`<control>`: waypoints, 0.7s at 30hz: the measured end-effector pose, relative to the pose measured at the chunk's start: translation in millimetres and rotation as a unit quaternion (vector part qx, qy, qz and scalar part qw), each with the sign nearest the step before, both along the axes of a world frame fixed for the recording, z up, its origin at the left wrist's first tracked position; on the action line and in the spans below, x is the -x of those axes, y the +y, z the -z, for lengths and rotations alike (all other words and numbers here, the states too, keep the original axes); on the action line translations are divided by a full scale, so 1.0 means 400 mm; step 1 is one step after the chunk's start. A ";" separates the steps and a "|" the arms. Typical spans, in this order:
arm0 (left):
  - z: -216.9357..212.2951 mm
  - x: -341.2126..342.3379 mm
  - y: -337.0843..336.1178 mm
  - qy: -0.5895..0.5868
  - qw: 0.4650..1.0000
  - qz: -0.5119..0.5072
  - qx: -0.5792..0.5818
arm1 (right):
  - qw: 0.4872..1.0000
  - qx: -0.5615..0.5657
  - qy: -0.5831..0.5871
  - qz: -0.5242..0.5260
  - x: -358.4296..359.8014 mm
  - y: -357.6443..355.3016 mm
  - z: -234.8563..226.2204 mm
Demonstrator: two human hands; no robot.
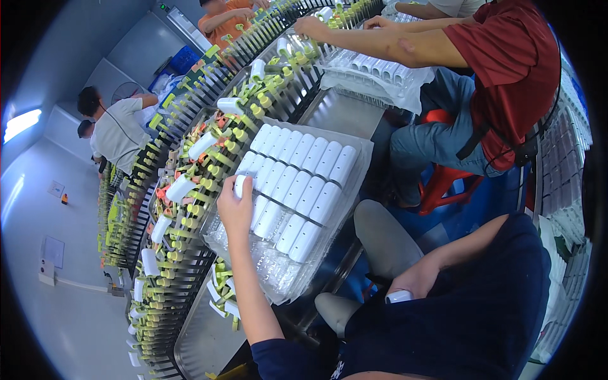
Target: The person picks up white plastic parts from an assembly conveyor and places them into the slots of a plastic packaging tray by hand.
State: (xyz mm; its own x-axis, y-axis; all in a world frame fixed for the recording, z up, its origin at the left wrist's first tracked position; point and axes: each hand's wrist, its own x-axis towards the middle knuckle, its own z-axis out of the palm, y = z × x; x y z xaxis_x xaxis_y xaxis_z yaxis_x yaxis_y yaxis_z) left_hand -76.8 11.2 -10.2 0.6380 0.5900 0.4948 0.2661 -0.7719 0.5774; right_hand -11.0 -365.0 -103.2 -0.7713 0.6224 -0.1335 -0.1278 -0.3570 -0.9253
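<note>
While my left hand (235,206) pinches a white casing (239,185) over the left side of the clear tray (272,271), beside rows of casings (311,195) whose long axes slant up rightward, my right hand (416,278), farther off, holds a second casing (399,296) beyond the tray's lower-right edge.

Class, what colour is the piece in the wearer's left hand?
White; the piece shows best in the head view.

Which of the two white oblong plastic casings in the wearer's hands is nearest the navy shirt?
The casing in the right hand, beside the navy shirt; the other casing, in the left hand, is at the clear plastic tray.
</note>
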 end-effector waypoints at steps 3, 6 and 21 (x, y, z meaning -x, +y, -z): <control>0.000 0.009 0.002 -0.002 1.000 0.002 -0.001 | 1.000 -0.002 0.010 0.016 0.004 0.024 -0.015; 0.017 -0.004 0.012 0.006 1.000 0.002 -0.008 | 0.999 -0.025 -0.033 -0.025 -0.048 0.060 -0.024; -0.110 -0.098 -0.042 0.078 0.988 0.014 -0.133 | 0.708 -0.418 -0.295 0.487 -0.127 0.320 -0.355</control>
